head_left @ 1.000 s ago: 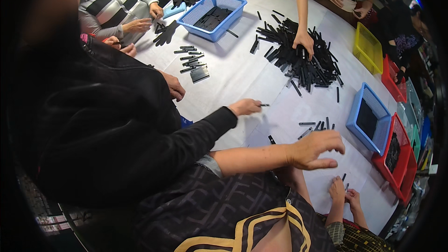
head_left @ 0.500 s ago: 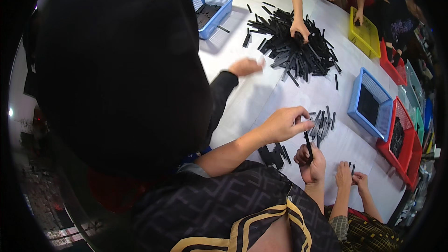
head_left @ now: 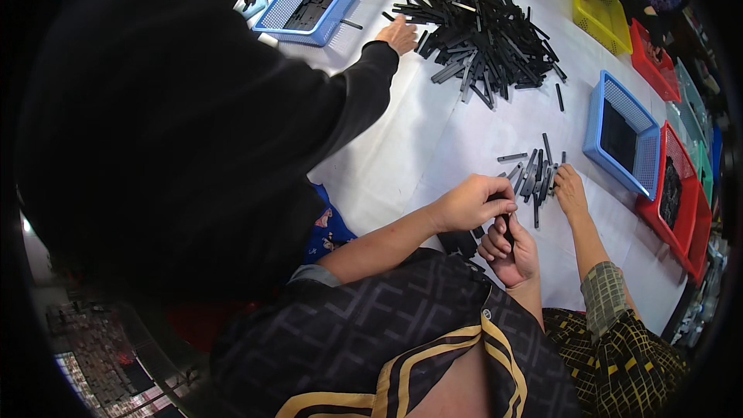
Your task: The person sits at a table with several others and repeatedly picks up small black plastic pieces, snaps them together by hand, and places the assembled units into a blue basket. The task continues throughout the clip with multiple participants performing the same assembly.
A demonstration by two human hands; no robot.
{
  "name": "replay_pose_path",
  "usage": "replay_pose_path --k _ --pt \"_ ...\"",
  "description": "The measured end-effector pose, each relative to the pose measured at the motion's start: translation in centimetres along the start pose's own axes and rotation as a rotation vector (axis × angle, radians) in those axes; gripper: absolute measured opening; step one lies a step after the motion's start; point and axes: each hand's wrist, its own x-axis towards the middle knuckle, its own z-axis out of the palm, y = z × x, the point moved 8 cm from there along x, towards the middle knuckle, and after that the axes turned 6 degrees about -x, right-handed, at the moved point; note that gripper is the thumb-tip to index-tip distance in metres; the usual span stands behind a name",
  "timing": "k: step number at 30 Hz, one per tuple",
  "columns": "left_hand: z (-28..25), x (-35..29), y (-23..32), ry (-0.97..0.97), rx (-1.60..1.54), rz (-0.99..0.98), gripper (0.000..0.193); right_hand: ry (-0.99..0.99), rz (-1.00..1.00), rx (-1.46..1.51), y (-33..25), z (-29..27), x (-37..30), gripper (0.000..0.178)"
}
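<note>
My right hand [head_left: 512,254] is closed round a slim black strip [head_left: 508,238] held roughly upright. Above it, my left hand [head_left: 476,203] has thumb and fingers pinched together at the strip's upper end; its fingers partly hide what lies between them. Just beyond my hands lies a small loose pile of dark strips [head_left: 532,178] on the white table [head_left: 433,162]. Partly hidden under my left wrist are flat black pieces [head_left: 458,243].
A large heap of black strips [head_left: 495,46] lies farther off. At left a co-worker's black sleeve [head_left: 360,97] reaches in; at right another person's hand [head_left: 571,190] touches the small pile. Blue baskets [head_left: 344,0], a red basket [head_left: 696,240] and a yellow basket [head_left: 619,31] stand around.
My left fingers have come together onto the strip's top. The right co-worker's hand has reached the small pile. The left co-worker's hand has moved toward the heap's left edge; the hand in the heap has withdrawn.
</note>
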Motion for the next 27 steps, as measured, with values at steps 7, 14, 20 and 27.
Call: replay_pose_path --k 7,14,20,27 --pt "-1.6 -0.2 1.6 0.019 0.105 0.146 0.008 0.099 0.006 -0.004 -0.2 0.1 0.2 0.03" --pt "-1.1 -0.7 2.7 -0.07 0.22 0.169 0.011 0.202 -0.091 -0.311 -1.4 -0.8 0.1 0.027" --pt "-1.5 -0.9 1.8 0.002 0.222 0.115 0.012 0.321 -0.141 -0.485 -2.0 -1.2 -0.3 0.024" --pt "-5.0 -1.8 1.7 0.16 0.096 0.109 0.01 0.365 -0.189 -0.523 -3.0 -3.5 -1.3 0.021"
